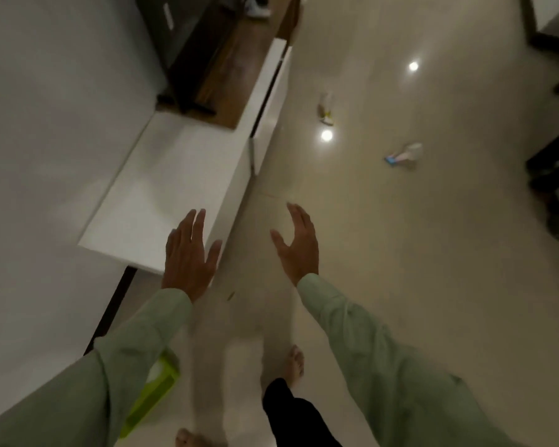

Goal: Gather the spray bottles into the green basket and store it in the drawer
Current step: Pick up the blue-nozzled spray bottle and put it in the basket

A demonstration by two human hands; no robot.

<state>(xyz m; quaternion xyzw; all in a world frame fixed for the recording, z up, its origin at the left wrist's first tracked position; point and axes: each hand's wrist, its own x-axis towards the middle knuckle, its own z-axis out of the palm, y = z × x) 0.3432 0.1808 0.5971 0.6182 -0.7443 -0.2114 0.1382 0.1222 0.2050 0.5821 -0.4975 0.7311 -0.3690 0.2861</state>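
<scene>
Two spray bottles lie on the glossy beige floor ahead: one with a yellow head [326, 108] farther off, one with a blue head [404, 153] to its right. The green basket [154, 393] sits on the floor at the bottom left, mostly hidden behind my left sleeve. My left hand [188, 254] is held out with fingers spread, empty, over the corner of the white cabinet [162, 195]. Beside it, my right hand [297, 241] hovers open and empty above the floor. Both bottles are well beyond reach of either hand.
The low white cabinet runs along the left wall, with a dark wooden top section [226, 69] and a television base farther back. Dark furniture legs [552, 162] stand at the right edge. My bare feet [296, 361] are on the floor below.
</scene>
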